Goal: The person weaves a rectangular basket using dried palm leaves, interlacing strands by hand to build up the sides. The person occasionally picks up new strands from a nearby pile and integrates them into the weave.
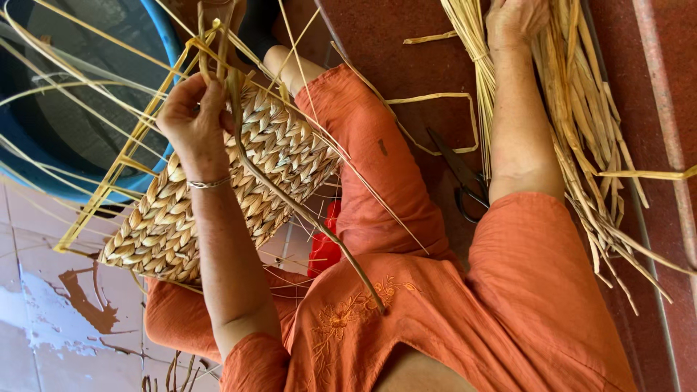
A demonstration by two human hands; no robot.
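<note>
My left hand (194, 116) pinches a long greenish-brown strand (290, 203) at the upper edge of a half-woven straw basket panel (218, 196) on a yellow wire frame (109, 181). The panel leans on my lap. The strand trails from my fingers down across the weave to my chest. My right hand (515, 22) reaches far out, its fingers curled over a bundle of pale dry straw stalks (581, 123) lying on the red floor. The top edge of the view cuts off its fingertips.
A blue tub (87, 94) stands behind the basket at the upper left. Black scissors (465, 181) lie on the red floor (406, 43) between my knee and the straw. Loose strands stick out around the frame. Wet pale tiles (51, 312) are at the lower left.
</note>
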